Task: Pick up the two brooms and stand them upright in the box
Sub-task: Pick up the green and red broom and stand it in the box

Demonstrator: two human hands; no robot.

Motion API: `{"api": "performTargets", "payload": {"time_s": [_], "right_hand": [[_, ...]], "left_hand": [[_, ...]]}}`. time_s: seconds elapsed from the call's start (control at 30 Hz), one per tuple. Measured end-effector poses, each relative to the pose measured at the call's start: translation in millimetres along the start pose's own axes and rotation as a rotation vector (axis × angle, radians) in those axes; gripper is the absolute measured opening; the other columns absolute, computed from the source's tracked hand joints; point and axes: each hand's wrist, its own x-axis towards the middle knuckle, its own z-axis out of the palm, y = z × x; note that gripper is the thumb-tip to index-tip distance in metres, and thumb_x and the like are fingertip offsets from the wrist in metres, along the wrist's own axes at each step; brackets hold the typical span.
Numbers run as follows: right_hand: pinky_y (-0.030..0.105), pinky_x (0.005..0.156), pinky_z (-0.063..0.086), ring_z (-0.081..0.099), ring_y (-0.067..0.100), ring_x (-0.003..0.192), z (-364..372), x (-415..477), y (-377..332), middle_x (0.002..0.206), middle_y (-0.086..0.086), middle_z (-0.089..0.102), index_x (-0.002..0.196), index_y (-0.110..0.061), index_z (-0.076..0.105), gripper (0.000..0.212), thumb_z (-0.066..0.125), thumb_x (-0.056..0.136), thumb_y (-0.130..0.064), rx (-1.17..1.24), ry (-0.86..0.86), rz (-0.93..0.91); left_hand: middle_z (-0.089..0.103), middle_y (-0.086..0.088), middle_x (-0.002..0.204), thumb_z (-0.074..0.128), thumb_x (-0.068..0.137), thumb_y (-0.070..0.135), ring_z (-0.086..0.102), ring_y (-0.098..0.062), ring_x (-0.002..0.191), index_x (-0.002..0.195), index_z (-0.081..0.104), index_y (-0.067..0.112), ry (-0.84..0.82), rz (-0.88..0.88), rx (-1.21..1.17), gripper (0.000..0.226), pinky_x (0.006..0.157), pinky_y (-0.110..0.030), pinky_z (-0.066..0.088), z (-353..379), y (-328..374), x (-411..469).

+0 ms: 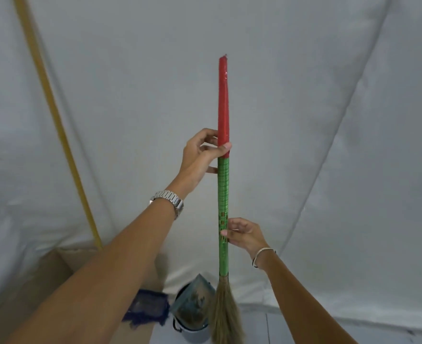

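Observation:
I hold a broom (223,189) upright in front of me. Its handle is red at the top and wrapped green lower down, with straw bristles hanging at the bottom. My left hand (201,155) grips the handle where red meets green. My right hand (244,233) holds the green part lower down. A second broom with a yellow handle (53,112) leans at the left, its lower end going down into the cardboard box (63,264) at the bottom left. My left forearm hides much of the box.
A grey bucket (192,326) with a bluish dustpan in it stands on the floor beside the bristles. A dark blue brush head (146,306) lies next to the box. White sheeting covers the wall and floor behind.

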Motion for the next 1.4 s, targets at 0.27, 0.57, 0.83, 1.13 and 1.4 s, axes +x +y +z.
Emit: {"api": "performTargets", "payload": {"time_s": [0.27,0.57,0.83,1.13,1.4], "right_hand": [[0.037,0.084,0.055,0.065,0.022,0.081,90,-26,-89,0.087,0.005,0.064,0.080,-0.018,0.064,0.028,0.079,0.063,-0.001,-0.045,-0.116,-0.082],[0.037,0.081,0.056,0.066,0.017,0.076,246,-45,-114,0.085,0.003,0.063,0.081,-0.016,0.064,0.026,0.078,0.065,-0.001,-0.065,-0.232,-0.154],[0.038,0.082,0.057,0.065,0.019,0.075,376,-47,-91,0.082,0.003,0.063,0.078,-0.015,0.064,0.025,0.078,0.065,0.000,-0.055,-0.283,-0.122],[0.029,0.071,0.059,0.066,0.015,0.068,479,9,-63,0.077,0.002,0.064,0.072,-0.016,0.064,0.025,0.078,0.064,0.003,-0.051,-0.329,-0.068],[0.020,0.057,0.058,0.066,0.006,0.055,550,93,-20,0.073,0.003,0.062,0.073,-0.012,0.062,0.025,0.075,0.065,0.009,-0.038,-0.371,0.011]], "left_hand": [[0.055,0.004,0.090,0.067,0.083,0.013,0.064,-0.009,0.076,0.100,0.060,0.013,0.089,0.096,0.033,0.018,0.053,-0.031,0.057,-74,108,-15],[0.055,0.003,0.094,0.067,0.084,0.018,0.065,-0.007,0.080,0.102,0.060,0.017,0.198,0.133,0.080,0.019,0.054,-0.030,0.057,-224,160,-51],[0.053,0.004,0.092,0.065,0.086,0.019,0.063,-0.001,0.077,0.104,0.059,0.020,0.191,0.105,0.117,0.019,0.050,-0.024,0.055,-347,161,-81],[0.055,0.005,0.091,0.067,0.085,0.019,0.065,0.004,0.071,0.105,0.061,0.021,0.292,0.029,0.115,0.021,0.054,-0.025,0.057,-449,117,-64],[0.055,-0.001,0.099,0.066,0.085,0.017,0.065,-0.005,0.078,0.112,0.060,0.014,0.328,-0.051,0.120,0.028,0.055,-0.025,0.057,-534,48,-27]]}}
